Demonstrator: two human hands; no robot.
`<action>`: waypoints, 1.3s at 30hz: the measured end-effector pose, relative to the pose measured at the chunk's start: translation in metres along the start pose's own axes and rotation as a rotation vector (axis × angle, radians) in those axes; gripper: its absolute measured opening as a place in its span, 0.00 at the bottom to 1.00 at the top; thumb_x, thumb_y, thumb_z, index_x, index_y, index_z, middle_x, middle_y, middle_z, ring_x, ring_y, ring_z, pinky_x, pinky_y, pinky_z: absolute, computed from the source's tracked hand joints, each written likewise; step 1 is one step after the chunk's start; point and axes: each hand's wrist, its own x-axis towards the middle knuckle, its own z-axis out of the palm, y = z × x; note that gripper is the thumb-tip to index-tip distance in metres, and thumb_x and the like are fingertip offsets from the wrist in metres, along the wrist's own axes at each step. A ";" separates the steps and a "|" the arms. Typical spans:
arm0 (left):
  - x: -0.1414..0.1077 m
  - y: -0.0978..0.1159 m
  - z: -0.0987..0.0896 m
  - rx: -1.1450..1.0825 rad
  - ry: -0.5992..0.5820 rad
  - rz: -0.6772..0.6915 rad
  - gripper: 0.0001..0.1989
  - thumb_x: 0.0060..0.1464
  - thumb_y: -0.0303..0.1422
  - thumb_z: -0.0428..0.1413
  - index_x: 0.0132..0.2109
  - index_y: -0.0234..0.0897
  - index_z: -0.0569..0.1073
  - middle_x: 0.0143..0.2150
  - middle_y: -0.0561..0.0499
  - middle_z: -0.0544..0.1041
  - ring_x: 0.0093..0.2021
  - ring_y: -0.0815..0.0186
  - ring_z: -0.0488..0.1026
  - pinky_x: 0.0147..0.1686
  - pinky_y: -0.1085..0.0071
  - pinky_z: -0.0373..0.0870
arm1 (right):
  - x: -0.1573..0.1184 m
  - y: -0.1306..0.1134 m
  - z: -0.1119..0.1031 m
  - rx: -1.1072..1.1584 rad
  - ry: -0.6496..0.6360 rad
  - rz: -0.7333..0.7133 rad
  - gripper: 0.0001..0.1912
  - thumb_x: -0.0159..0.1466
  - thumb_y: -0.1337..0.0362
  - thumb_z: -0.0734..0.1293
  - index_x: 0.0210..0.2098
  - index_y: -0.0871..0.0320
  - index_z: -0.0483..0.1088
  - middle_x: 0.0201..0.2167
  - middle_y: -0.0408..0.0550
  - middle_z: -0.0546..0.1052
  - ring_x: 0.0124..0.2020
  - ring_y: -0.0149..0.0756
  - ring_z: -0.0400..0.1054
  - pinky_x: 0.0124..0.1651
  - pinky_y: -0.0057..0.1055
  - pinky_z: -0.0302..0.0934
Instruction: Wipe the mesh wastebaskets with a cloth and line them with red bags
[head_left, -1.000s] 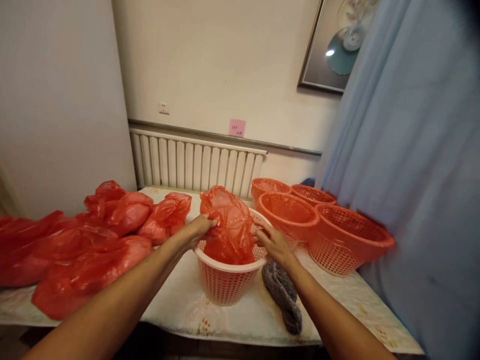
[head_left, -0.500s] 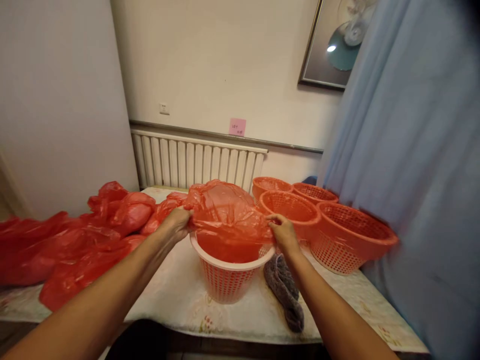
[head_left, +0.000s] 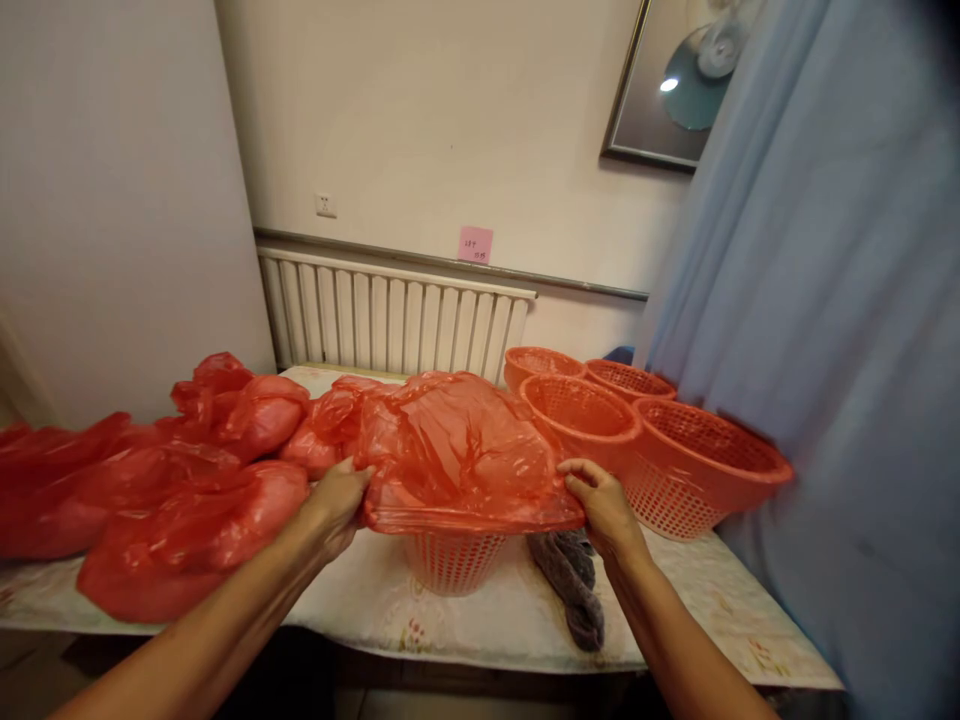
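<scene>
A thin red plastic bag (head_left: 472,440) is stretched wide over the top of a perforated plastic basket (head_left: 454,563) standing on the table. My left hand (head_left: 341,500) is closed on the bag's left edge. On the other side, my right hand (head_left: 600,500) pinches its right edge between thumb and fingers. The bag's near edge hangs in front of the basket's rim and hides it. Just right of the basket lies a dark grey knitted item (head_left: 571,590), partly behind the bag.
Several red baskets (head_left: 694,490) stand at the right beside a blue curtain (head_left: 787,300). Filled red plastic bags (head_left: 195,530) are heaped at the left of the cloth-covered table (head_left: 352,620). A white radiator (head_left: 397,315) runs along the wall behind.
Both hands have come down and nearer to me, spreading further apart. The bag's edge now comes over the basket's front rim, which showed before.
</scene>
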 end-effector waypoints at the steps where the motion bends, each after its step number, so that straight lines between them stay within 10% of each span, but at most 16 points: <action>1: 0.000 -0.004 -0.001 0.003 0.014 0.013 0.05 0.47 0.25 0.54 0.28 0.38 0.64 0.14 0.62 0.62 0.11 0.74 0.57 0.14 0.79 0.56 | 0.000 0.004 -0.001 -0.019 0.002 -0.016 0.13 0.48 0.58 0.67 0.31 0.57 0.74 0.25 0.43 0.75 0.26 0.35 0.67 0.30 0.29 0.58; 8: 0.033 -0.030 -0.006 0.045 0.142 0.063 0.05 0.50 0.26 0.51 0.36 0.37 0.68 0.20 0.58 0.70 0.15 0.72 0.65 0.17 0.77 0.64 | 0.011 0.025 0.001 -0.221 0.152 -0.191 0.13 0.50 0.61 0.61 0.31 0.57 0.74 0.35 0.48 0.78 0.41 0.42 0.70 0.47 0.36 0.60; 22: 0.070 -0.015 0.002 -0.009 0.122 0.147 0.05 0.44 0.32 0.57 0.31 0.36 0.69 0.18 0.57 0.72 0.16 0.69 0.69 0.17 0.75 0.65 | 0.036 0.032 0.023 -0.149 0.207 -0.044 0.21 0.51 0.51 0.67 0.39 0.59 0.75 0.35 0.50 0.79 0.37 0.40 0.72 0.37 0.30 0.63; 39: 0.020 -0.015 -0.035 0.176 0.104 0.223 0.11 0.46 0.34 0.58 0.38 0.35 0.72 0.33 0.47 0.78 0.30 0.61 0.76 0.29 0.67 0.73 | 0.011 0.021 0.018 -0.146 0.017 -0.101 0.20 0.51 0.54 0.68 0.41 0.58 0.75 0.37 0.50 0.80 0.38 0.43 0.73 0.37 0.33 0.65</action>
